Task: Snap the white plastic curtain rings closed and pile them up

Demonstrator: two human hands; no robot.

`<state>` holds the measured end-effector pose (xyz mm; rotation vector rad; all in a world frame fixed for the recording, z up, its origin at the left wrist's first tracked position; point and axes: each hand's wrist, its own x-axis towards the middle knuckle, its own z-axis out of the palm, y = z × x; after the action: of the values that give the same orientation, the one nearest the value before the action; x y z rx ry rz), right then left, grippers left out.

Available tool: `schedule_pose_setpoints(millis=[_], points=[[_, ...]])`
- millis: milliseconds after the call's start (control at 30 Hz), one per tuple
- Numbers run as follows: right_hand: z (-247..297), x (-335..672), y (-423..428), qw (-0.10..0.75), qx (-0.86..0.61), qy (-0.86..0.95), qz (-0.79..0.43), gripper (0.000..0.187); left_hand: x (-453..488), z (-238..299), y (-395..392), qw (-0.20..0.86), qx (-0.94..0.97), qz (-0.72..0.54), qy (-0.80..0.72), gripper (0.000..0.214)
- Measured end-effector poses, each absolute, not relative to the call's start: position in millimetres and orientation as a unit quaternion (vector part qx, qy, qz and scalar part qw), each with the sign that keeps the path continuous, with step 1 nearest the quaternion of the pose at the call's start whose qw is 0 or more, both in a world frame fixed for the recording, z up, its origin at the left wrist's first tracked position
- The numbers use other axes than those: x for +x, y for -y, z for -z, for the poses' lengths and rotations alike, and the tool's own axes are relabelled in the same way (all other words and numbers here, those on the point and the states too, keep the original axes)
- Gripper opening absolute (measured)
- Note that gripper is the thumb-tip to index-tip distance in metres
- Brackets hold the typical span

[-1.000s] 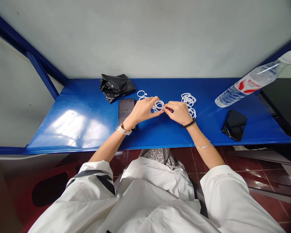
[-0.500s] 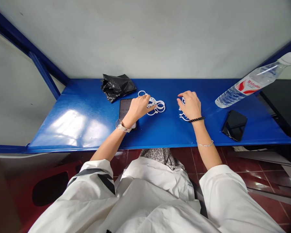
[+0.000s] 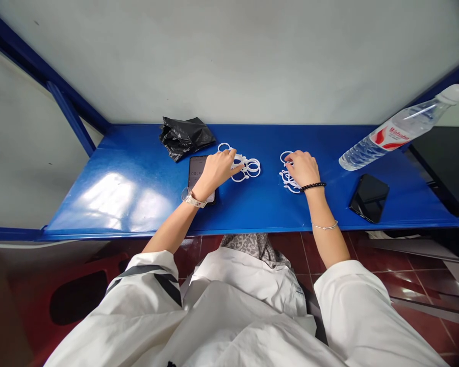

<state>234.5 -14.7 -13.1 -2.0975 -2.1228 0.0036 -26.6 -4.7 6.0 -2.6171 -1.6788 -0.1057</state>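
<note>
On the blue table [image 3: 137, 193] lie two clusters of white plastic rings. My left hand [image 3: 218, 171], with a watch on the wrist, rests on the left cluster of rings [image 3: 248, 168], its fingers curled onto them. Over the right pile of rings [image 3: 286, 179] sits my right hand [image 3: 304, 168], which wears a black bead bracelet; its fingers are bent down and pinching into the pile. What the fingertips grip is hidden under the hand.
A phone with a lit timer screen [image 3: 196, 171] lies under my left wrist. A crumpled black plastic bag [image 3: 185, 135] sits at the back. At the right lie a water bottle [image 3: 393, 135] and a dark phone [image 3: 369, 198].
My hands, together at the centre on linked rings a second ago, have parted. The left set the rings down on the table; the right moved right to the pile and curled onto it.
</note>
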Motion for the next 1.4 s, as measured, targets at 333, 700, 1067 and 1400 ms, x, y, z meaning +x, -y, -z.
schedule_pose_setpoints(millis=[333,700,1067,1400], points=[[5.4,231.0,15.8,0.172,-0.657,0.733,-0.041,0.026,-25.5,-10.5,6.5,0.012,-0.836,0.069,0.544,0.043],[-1.2,201.8,32.1,0.367,-0.404,0.811,-0.21,0.021,-25.7,-0.1,8.5,-0.165,-0.896,0.237,0.336,0.059],[2.1,193.2,37.1,0.385,-0.324,0.83,-0.241,0.015,-20.9,-5.5,12.9,-0.234,-0.894,0.23,0.305,0.028],[4.3,192.5,35.3,0.382,-0.368,0.822,-0.207,0.021,-23.7,-9.0,11.3,-0.196,-0.876,0.279,0.341,0.029]])
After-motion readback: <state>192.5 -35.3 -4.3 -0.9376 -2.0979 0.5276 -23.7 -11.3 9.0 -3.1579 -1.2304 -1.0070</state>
